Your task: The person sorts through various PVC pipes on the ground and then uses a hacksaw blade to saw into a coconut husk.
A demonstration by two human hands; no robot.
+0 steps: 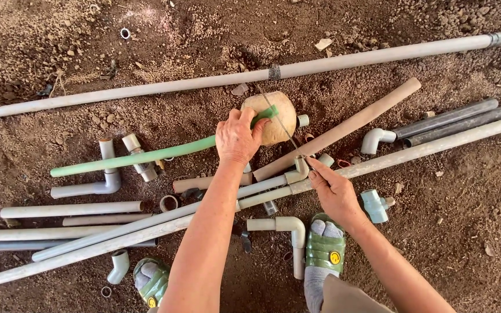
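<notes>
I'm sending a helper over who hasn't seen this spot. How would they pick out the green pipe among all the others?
Start at the round tan rock on the dirt, just below the longest grey pipe. The left hand presses the green pipe against that rock, and the pipe slants down to the left. It is the only green pipe; its neighbours are grey, white or tan.

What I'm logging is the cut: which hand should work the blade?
Probably right: the right hand pinches the thin blade at its end; the left hand pins the green pipe on the round stone.

— Inspector: What is the person wearing?
— Assistant: Both forearms are showing bare, unsleeved. Feet are wearing grey socks inside green rubber slide sandals (325,250), each bearing a round yellow badge.
</notes>
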